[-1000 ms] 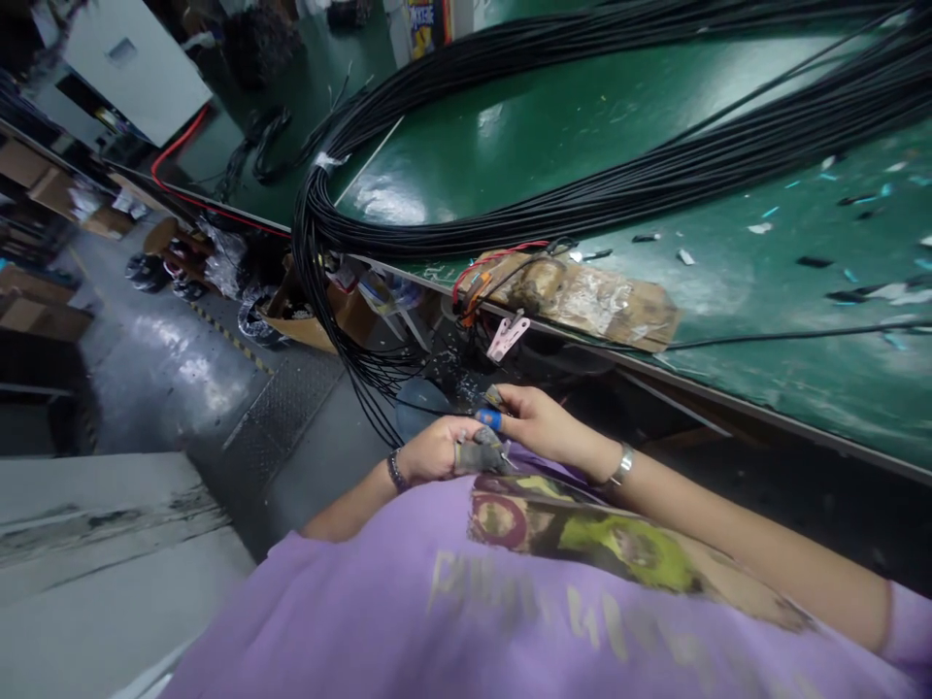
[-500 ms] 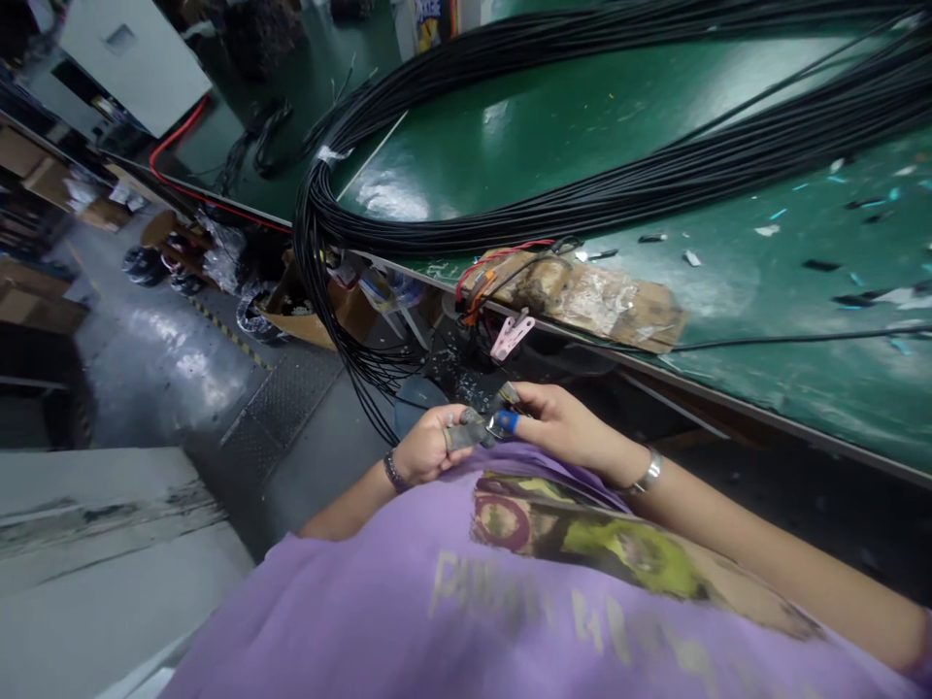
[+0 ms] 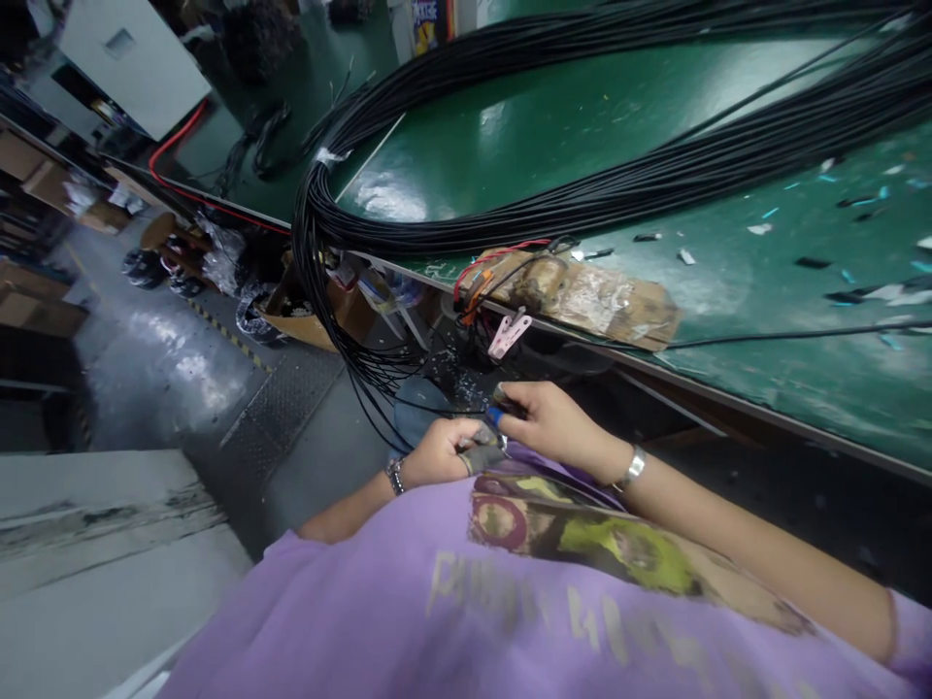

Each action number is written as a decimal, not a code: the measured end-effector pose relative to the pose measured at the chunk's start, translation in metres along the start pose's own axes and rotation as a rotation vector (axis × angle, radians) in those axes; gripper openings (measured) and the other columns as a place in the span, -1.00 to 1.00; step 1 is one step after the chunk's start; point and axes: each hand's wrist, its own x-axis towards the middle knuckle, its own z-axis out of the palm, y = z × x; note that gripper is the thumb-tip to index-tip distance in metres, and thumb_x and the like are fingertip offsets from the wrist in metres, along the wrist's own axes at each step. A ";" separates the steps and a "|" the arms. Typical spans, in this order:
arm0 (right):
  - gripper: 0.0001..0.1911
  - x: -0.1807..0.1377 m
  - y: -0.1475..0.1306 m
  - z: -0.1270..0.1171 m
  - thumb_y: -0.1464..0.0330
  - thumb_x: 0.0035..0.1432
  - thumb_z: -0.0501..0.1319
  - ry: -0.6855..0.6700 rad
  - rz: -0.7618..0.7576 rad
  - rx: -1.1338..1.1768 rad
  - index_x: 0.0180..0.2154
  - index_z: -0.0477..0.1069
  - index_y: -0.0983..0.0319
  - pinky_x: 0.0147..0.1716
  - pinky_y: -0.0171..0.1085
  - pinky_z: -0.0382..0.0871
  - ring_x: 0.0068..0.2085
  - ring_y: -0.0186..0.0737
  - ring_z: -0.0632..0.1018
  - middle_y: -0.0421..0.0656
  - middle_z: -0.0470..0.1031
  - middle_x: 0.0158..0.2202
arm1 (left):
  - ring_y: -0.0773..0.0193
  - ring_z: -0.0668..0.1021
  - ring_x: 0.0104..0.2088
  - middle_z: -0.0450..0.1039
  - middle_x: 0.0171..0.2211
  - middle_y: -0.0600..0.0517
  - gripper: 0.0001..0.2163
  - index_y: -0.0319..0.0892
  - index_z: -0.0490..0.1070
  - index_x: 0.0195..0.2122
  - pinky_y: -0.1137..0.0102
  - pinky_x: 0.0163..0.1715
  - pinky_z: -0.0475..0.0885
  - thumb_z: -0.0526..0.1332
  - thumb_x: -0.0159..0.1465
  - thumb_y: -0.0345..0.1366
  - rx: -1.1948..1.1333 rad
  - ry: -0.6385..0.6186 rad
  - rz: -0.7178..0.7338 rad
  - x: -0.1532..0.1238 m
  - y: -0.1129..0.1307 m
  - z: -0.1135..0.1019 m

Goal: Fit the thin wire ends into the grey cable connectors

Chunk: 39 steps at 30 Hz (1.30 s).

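My left hand [image 3: 441, 452] is closed in front of my purple shirt, its thumb and fingertips wrapped in grey tape or finger covers. A small shiny piece shows at its fingertips, too small to name. Close beside it, my right hand [image 3: 553, 419] is pinched shut, with blue wrapping on the thumb and grey on a finger. A thin black cable [image 3: 455, 411] runs from the hanging bundle to the right fingertips. The large bundle of black cables [image 3: 408, 233] lies looped on the green table, its ends drooping over the edge to the left of my hands.
Along the edge of the green table [image 3: 786, 379] lies a taped wooden block [image 3: 604, 301] with a pink clip [image 3: 510, 335] and red wire beside it. Cable scraps litter the right side. Below are a blue stool [image 3: 422, 400] and a cardboard box [image 3: 310, 325].
My left hand has turned and shifted slightly right. The right hand has moved a little left, and a black cable now shows leading to its fingertips.
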 end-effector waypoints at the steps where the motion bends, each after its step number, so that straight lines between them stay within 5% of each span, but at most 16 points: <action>1: -0.83 0.002 0.003 0.001 0.33 -0.04 0.06 0.014 0.048 0.059 -0.61 0.14 0.20 -0.54 -0.34 0.09 -0.55 -0.37 0.20 -0.28 0.16 -0.63 | 0.49 0.28 -0.57 0.24 -0.62 0.13 -0.62 -0.28 0.29 -0.59 0.54 -0.56 0.21 0.38 -0.10 -0.07 -0.013 0.011 0.014 0.000 0.001 0.000; 7: -0.62 -0.003 0.002 -0.005 0.05 0.02 0.13 -0.011 0.115 0.339 -0.55 0.23 0.22 -0.49 -0.33 0.21 -0.49 -0.34 0.25 -0.26 0.22 -0.57 | 0.54 0.17 -0.63 0.15 -0.68 0.18 -0.64 -0.27 0.28 -0.59 0.56 -0.64 0.09 0.39 -0.07 -0.10 -0.014 0.146 0.018 -0.001 0.000 -0.004; 15: -0.64 -0.005 0.009 -0.006 0.07 -0.06 0.25 -0.202 0.107 0.531 -0.48 0.33 0.25 -0.39 -0.28 0.32 -0.43 -0.30 0.36 -0.22 0.37 -0.49 | 0.59 0.08 -0.75 0.11 -0.77 0.23 -0.59 -0.25 0.27 -0.57 0.56 -0.74 -0.06 0.38 -0.10 -0.02 -0.306 0.139 -0.086 0.000 -0.008 -0.002; 23: -0.71 -0.007 0.015 -0.006 0.13 0.02 0.20 0.042 0.075 0.390 -0.40 0.40 0.24 -0.29 -0.23 0.37 -0.35 -0.22 0.45 -0.16 0.47 -0.41 | 0.57 0.05 -0.82 0.12 -0.82 0.24 -0.58 -0.24 0.29 -0.52 0.56 -0.81 -0.17 0.37 -0.11 0.01 -0.372 0.213 -0.089 0.005 -0.014 -0.006; 27: -0.64 -0.007 0.003 -0.007 0.09 -0.02 0.24 -0.002 0.110 0.494 -0.30 0.41 0.24 -0.21 -0.21 0.38 -0.27 -0.19 0.48 -0.12 0.51 -0.30 | 0.58 0.06 -0.82 0.14 -0.81 0.24 -0.59 -0.23 0.26 -0.53 0.56 -0.80 -0.16 0.37 -0.10 0.00 -0.345 0.200 -0.104 0.005 -0.011 -0.003; 33: -0.61 -0.004 0.002 -0.002 0.04 -0.09 0.28 -0.066 0.124 0.509 -0.46 0.39 0.26 -0.33 -0.24 0.38 -0.41 -0.28 0.41 -0.20 0.43 -0.48 | 0.58 0.06 -0.82 0.14 -0.82 0.24 -0.60 -0.23 0.26 -0.54 0.56 -0.81 -0.14 0.36 -0.10 -0.01 -0.337 0.168 -0.147 0.003 -0.008 -0.004; 39: -0.86 0.001 0.008 -0.001 0.30 0.03 0.18 -0.093 -0.115 0.361 -0.44 0.40 0.25 -0.34 -0.27 0.35 -0.39 -0.27 0.44 -0.16 0.44 -0.44 | 0.57 0.04 -0.85 0.12 -0.85 0.22 -0.63 -0.21 0.22 -0.61 0.54 -0.82 -0.18 0.35 -0.11 -0.06 -0.397 0.033 -0.241 0.002 -0.012 -0.011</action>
